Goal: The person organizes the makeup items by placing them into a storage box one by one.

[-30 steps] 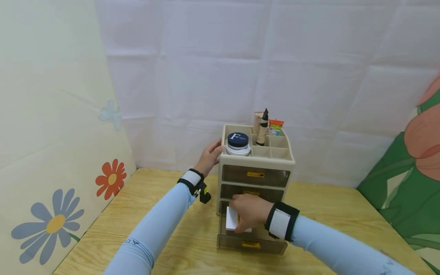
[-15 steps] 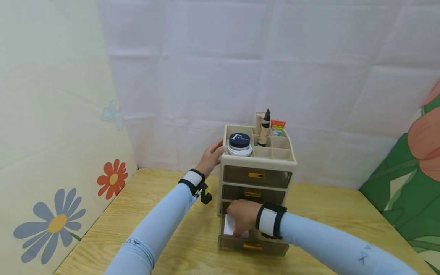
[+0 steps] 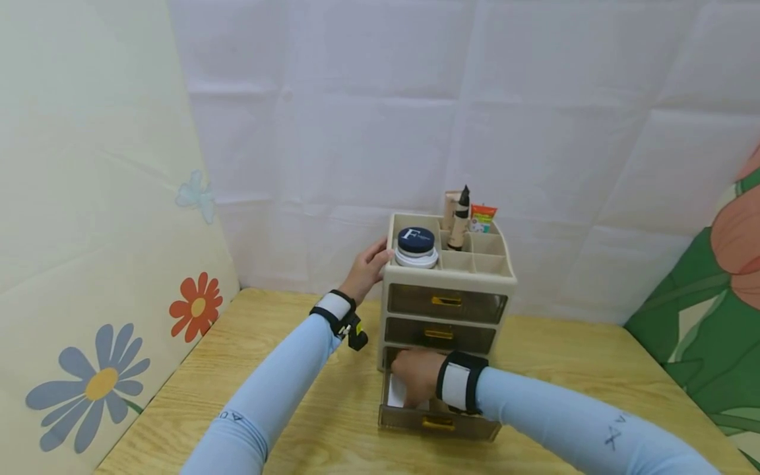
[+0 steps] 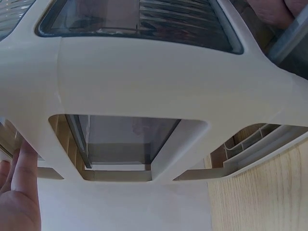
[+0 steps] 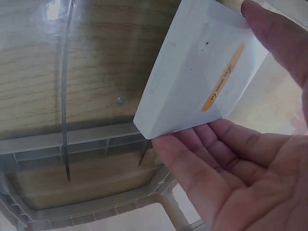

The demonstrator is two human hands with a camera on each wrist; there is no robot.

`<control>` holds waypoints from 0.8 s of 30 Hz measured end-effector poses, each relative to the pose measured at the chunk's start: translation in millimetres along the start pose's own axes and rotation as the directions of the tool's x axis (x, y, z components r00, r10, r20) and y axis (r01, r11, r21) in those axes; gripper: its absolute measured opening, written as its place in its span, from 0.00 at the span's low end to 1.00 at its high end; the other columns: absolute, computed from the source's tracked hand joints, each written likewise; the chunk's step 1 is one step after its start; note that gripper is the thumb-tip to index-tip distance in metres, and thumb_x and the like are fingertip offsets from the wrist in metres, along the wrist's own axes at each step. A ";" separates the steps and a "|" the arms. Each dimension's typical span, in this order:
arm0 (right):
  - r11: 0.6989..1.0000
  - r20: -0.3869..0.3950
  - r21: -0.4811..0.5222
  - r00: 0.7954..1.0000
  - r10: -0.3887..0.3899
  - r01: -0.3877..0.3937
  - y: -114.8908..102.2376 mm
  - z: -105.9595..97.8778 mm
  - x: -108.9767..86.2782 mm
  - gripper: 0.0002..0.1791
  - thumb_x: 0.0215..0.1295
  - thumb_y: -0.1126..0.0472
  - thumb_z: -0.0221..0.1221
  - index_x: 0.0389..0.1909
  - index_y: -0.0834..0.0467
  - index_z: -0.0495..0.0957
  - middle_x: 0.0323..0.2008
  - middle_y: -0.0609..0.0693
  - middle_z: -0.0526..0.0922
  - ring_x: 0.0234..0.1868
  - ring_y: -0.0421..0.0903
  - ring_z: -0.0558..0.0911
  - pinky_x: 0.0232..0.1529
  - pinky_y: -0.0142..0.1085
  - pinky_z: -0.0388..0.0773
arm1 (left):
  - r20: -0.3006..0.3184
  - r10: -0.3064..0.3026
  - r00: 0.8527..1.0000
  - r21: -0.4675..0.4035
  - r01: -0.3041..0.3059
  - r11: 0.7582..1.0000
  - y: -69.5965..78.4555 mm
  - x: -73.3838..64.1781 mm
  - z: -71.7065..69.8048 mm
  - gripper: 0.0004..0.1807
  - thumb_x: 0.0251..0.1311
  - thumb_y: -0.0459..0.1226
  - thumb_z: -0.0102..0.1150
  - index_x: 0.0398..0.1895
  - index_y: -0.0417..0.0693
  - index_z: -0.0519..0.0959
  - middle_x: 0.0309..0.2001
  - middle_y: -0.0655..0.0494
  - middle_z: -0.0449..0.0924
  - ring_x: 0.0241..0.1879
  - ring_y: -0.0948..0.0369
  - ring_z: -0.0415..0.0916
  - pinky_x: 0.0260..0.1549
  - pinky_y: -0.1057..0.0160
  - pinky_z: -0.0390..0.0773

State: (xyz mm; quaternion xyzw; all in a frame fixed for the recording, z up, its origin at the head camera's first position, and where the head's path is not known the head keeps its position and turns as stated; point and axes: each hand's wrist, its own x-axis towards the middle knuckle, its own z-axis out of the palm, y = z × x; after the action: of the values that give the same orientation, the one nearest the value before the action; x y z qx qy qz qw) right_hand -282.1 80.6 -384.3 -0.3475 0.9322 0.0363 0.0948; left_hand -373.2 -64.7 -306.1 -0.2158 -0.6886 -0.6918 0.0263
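A cream drawer organizer (image 3: 454,280) stands on the table with its lowest visible drawer (image 3: 410,418) pulled out. My left hand (image 3: 365,272) rests against the organizer's upper left side, its fingers fairly straight; in the left wrist view part of that hand (image 4: 21,187) shows at the left edge. Inside the pulled-out drawer, my right hand (image 3: 417,376) holds a flat white box (image 5: 197,72) with an orange label strip. The right wrist view shows the thumb on one edge of the box and the fingers on the opposite edge. From the head view the hand covers much of the box.
On the organizer's top sit a dark-lidded jar (image 3: 416,240) on a white round case (image 3: 417,259), a beige tube with a black pointed cap (image 3: 459,224) and a small orange-topped tube (image 3: 483,219). A white cloth backdrop (image 3: 326,145) hangs behind the wooden table (image 3: 564,369).
My right hand has moved lower and further into the pulled-out drawer, and the white box has gone down with it. The left hand has stayed on the organizer's side.
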 end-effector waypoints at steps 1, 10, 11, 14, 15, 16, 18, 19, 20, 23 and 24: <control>1.000 -0.001 0.004 1.000 -0.001 0.001 0.0 0.3 0.0 0.16 0.41 0.55 0.77 0.23 0.53 0.78 0.21 0.41 0.74 0.21 0.39 0.72 0.20 0.33 0.72 | 0.001 0.002 1.000 -0.001 -0.002 1.000 0.0 0.3 0.2 0.34 0.68 0.47 0.48 0.75 0.47 0.58 0.71 0.48 0.61 0.65 0.51 0.64 0.57 0.50 0.73; 1.000 -0.020 0.002 1.000 -0.015 0.015 -1.9 1.2 -0.8 0.16 0.42 0.57 0.77 0.26 0.55 0.79 0.23 0.43 0.74 0.23 0.39 0.72 0.23 0.33 0.74 | -0.001 0.005 1.000 0.004 -0.005 1.000 2.0 0.2 2.5 0.33 0.68 0.47 0.48 0.75 0.48 0.59 0.71 0.49 0.62 0.65 0.52 0.65 0.57 0.49 0.72; 1.000 -0.025 0.001 1.000 -0.019 0.019 -2.2 1.1 -1.0 0.16 0.41 0.57 0.77 0.27 0.55 0.79 0.24 0.43 0.75 0.23 0.39 0.73 0.24 0.33 0.74 | -0.003 0.002 1.000 0.005 -0.002 1.000 2.0 0.2 2.7 0.33 0.68 0.48 0.48 0.75 0.49 0.59 0.71 0.49 0.62 0.65 0.52 0.65 0.57 0.49 0.72; 1.000 -0.035 -0.006 0.999 -0.028 0.027 -1.8 3.2 0.0 0.17 0.41 0.57 0.77 0.29 0.55 0.79 0.25 0.44 0.75 0.25 0.39 0.74 0.27 0.33 0.76 | -0.005 -0.008 1.000 0.014 0.008 1.000 1.9 -0.4 3.3 0.33 0.68 0.48 0.48 0.75 0.50 0.59 0.71 0.50 0.62 0.65 0.53 0.65 0.57 0.49 0.72; 1.000 -0.036 -0.008 0.999 -0.029 0.029 -1.4 4.1 0.5 0.17 0.41 0.57 0.77 0.30 0.55 0.80 0.26 0.44 0.76 0.26 0.39 0.74 0.28 0.33 0.76 | -0.005 -0.008 1.000 0.015 0.008 1.000 1.9 -0.6 3.3 0.33 0.68 0.48 0.48 0.75 0.49 0.59 0.71 0.50 0.62 0.65 0.52 0.64 0.57 0.49 0.72; 0.999 -0.038 -0.016 0.999 -0.032 0.031 -1.0 4.9 0.9 0.17 0.41 0.57 0.77 0.30 0.55 0.80 0.27 0.44 0.76 0.26 0.39 0.74 0.28 0.33 0.77 | -0.005 -0.008 1.000 0.018 0.008 1.000 1.6 -0.5 3.3 0.33 0.68 0.48 0.48 0.75 0.49 0.59 0.71 0.50 0.61 0.65 0.52 0.64 0.57 0.49 0.72; 0.999 -0.037 -0.025 0.999 -0.034 0.033 -0.8 5.7 1.4 0.18 0.42 0.56 0.77 0.32 0.56 0.80 0.28 0.44 0.76 0.28 0.40 0.75 0.30 0.34 0.77 | -0.005 -0.006 1.000 0.018 0.006 1.000 1.1 -0.8 3.1 0.34 0.68 0.48 0.48 0.75 0.48 0.58 0.71 0.49 0.61 0.66 0.52 0.64 0.57 0.49 0.72; 0.999 -0.036 -0.027 0.999 -0.032 0.031 -1.0 5.6 1.4 0.18 0.42 0.56 0.77 0.33 0.56 0.80 0.29 0.44 0.77 0.29 0.40 0.75 0.31 0.34 0.78 | -0.006 -0.004 1.000 0.016 0.004 1.000 1.0 -0.8 2.9 0.34 0.68 0.48 0.48 0.75 0.48 0.58 0.71 0.49 0.61 0.66 0.51 0.64 0.57 0.49 0.72; 0.999 -0.036 -0.031 0.999 -0.031 0.030 -1.1 5.7 1.5 0.19 0.42 0.56 0.77 0.34 0.56 0.80 0.29 0.45 0.77 0.29 0.40 0.75 0.32 0.34 0.78 | -0.007 -0.001 1.000 0.014 0.002 1.000 1.0 -1.2 2.6 0.34 0.68 0.47 0.48 0.75 0.48 0.58 0.71 0.48 0.60 0.66 0.51 0.63 0.57 0.49 0.72; 0.999 -0.034 -0.041 0.999 -0.025 0.023 -2.2 5.4 1.8 0.20 0.43 0.56 0.76 0.36 0.56 0.80 0.31 0.46 0.77 0.30 0.40 0.76 0.33 0.34 0.78 | -0.013 0.004 1.000 0.012 -0.004 1.000 1.6 -2.6 2.0 0.33 0.68 0.46 0.47 0.75 0.47 0.57 0.72 0.48 0.59 0.66 0.51 0.63 0.57 0.49 0.72; 0.999 -0.034 -0.044 0.999 -0.022 0.020 -2.8 5.3 1.9 0.20 0.43 0.56 0.76 0.36 0.56 0.80 0.31 0.46 0.77 0.31 0.40 0.75 0.33 0.34 0.78 | -0.015 0.005 1.000 0.011 -0.005 1.000 2.0 -3.1 1.7 0.33 0.69 0.46 0.47 0.75 0.47 0.58 0.72 0.48 0.59 0.66 0.51 0.63 0.57 0.49 0.72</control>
State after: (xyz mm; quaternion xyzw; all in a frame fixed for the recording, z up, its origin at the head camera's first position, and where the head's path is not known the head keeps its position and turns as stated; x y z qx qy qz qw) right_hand -280.9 78.0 -389.9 -0.3598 0.9290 0.0497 0.0714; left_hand -369.2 -63.9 -305.4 -0.2123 -0.6916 -0.6895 0.0346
